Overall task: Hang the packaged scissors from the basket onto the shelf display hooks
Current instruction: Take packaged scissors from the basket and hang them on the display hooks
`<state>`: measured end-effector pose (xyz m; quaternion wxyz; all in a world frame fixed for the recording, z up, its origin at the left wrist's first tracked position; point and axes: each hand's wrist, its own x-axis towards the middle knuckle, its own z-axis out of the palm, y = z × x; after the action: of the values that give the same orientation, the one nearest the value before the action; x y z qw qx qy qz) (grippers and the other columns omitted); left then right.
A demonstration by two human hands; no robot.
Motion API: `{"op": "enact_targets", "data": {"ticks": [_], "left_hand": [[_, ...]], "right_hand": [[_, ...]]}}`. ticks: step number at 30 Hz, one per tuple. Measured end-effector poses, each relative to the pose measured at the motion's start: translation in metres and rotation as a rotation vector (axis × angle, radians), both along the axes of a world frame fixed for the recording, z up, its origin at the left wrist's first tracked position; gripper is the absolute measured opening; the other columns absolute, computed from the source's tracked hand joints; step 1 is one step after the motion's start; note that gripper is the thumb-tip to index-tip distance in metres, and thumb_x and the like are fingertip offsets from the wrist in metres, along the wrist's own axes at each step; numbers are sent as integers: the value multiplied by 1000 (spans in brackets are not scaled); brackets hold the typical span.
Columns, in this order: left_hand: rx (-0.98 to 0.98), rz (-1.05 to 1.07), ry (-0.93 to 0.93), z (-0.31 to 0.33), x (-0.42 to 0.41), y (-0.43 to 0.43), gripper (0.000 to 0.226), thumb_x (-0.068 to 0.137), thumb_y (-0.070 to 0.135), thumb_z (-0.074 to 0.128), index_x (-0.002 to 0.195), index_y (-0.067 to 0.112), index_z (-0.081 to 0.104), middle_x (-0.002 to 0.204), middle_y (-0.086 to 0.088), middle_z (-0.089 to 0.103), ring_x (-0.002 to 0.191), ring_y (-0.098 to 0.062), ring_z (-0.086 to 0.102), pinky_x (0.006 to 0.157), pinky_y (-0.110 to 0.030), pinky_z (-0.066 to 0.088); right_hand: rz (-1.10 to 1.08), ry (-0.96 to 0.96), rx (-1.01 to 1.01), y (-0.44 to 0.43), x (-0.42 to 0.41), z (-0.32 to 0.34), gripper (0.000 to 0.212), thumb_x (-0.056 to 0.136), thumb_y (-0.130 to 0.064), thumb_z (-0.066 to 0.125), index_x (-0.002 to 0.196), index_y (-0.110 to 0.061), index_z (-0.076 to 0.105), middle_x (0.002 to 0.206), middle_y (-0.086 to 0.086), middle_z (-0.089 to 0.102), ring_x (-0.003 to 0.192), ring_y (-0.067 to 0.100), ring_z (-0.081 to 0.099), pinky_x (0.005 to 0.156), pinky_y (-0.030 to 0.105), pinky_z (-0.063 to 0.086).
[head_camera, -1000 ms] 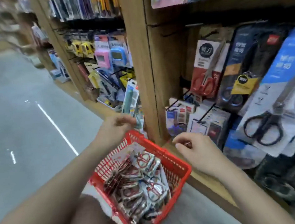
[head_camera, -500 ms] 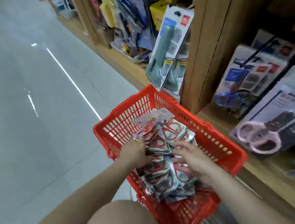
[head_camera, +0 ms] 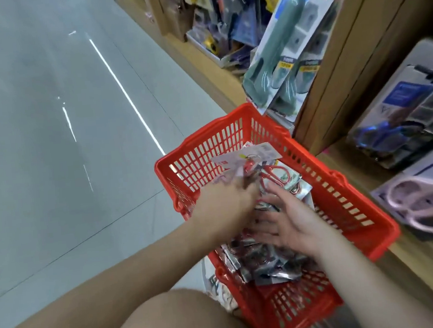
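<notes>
A red plastic basket (head_camera: 342, 179) stands on the floor against the wooden shelf, filled with several packaged scissors (head_camera: 271, 266) that have red handles. Both my hands are inside it. My left hand (head_camera: 224, 205) is blurred and its fingers pinch the lower edge of one pack of red scissors (head_camera: 251, 154), which is tilted up above the pile. My right hand (head_camera: 294, 225) rests on the pile with its fingers spread. No display hook shows clearly in this view.
A wooden shelf upright (head_camera: 357, 47) rises just behind the basket. Green-handled scissors packs (head_camera: 286, 50) hang to its left. A pink scissors pack (head_camera: 423, 203) and others hang on the right above the shelf ledge (head_camera: 428, 258). Grey aisle floor (head_camera: 49, 126) lies to the left; my knee (head_camera: 171, 322) is below.
My view dropped from the shelf to the basket. Both hands went down into the pile, and the left hand has since reached farther forward to one pack.
</notes>
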<state>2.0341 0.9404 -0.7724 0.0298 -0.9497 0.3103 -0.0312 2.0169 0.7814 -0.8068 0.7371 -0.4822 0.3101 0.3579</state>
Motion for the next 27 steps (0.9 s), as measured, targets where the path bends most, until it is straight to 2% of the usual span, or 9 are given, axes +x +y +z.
{"op": "enact_targets", "data": {"ticks": [3, 5, 8, 10, 12, 14, 17, 21, 27], "left_hand": [[-113, -360, -149, 15, -23, -5, 12, 85, 16, 64, 96, 12, 64, 90, -12, 66, 58, -29, 63, 43, -33, 48], [-139, -558, -128, 20, -25, -4, 18, 97, 15, 49, 108, 13, 63, 102, -13, 68, 68, -31, 66, 51, -39, 53], [-171, -617, 219, 26, -19, 3, 41, 96, 36, 52, 136, 24, 52, 134, -3, 59, 102, -28, 65, 73, -42, 57], [-292, -435, 501, 21, -16, 8, 57, 91, 52, 57, 141, 30, 44, 144, 7, 50, 120, -14, 57, 89, -34, 55], [-528, -149, 586, 15, -11, 8, 50, 94, 50, 53, 139, 30, 46, 139, 10, 53, 119, -4, 54, 95, -27, 52], [-779, 251, 670, 11, 2, 4, 39, 99, 38, 52, 137, 28, 48, 135, 7, 55, 110, -3, 58, 86, -24, 56], [-1193, 706, 1119, 8, 25, -7, 30, 101, 23, 54, 131, 22, 52, 116, -8, 70, 95, -23, 73, 72, -31, 61], [-1233, 724, 1137, 2, 29, -27, 13, 99, 13, 57, 105, 3, 63, 96, -19, 76, 89, -34, 74, 77, -45, 62], [-1263, 712, 1215, -36, 22, -38, 20, 94, 11, 64, 114, 5, 66, 102, -13, 76, 91, -30, 74, 70, -36, 61]], "right_hand": [[-25, 10, 136, 4, 6, 7, 53, 87, -61, 55, 90, -14, 79, 78, 6, 73, 65, 21, 70, 61, 29, 55], [-95, 50, 151, 0, 6, 10, 39, 88, -46, 62, 85, -9, 72, 65, 5, 66, 55, 21, 66, 51, 24, 53], [-168, 24, 117, -8, -2, 4, 27, 89, -20, 61, 104, 3, 65, 89, 19, 71, 82, 34, 70, 78, 39, 59], [-204, -69, 86, -20, -7, -2, 36, 88, -2, 58, 123, 8, 60, 115, 28, 68, 102, 41, 67, 95, 50, 53], [-183, -189, 14, -33, -10, -2, 40, 85, 11, 55, 124, 1, 60, 109, 26, 71, 95, 39, 70, 89, 51, 56], [-152, -223, -21, -42, -12, 1, 44, 83, 14, 58, 123, -3, 59, 108, 24, 72, 98, 41, 70, 94, 56, 52], [-149, -260, -31, -48, -13, -1, 39, 85, 11, 60, 122, -2, 61, 110, 24, 72, 104, 43, 68, 99, 58, 49], [-195, -383, -165, -50, -13, -2, 33, 88, -2, 66, 121, -8, 64, 107, 14, 75, 99, 34, 72, 91, 51, 55], [-185, -535, -456, -57, -13, -9, 32, 87, -5, 71, 114, -22, 65, 103, 1, 77, 93, 21, 74, 87, 47, 59]]}}
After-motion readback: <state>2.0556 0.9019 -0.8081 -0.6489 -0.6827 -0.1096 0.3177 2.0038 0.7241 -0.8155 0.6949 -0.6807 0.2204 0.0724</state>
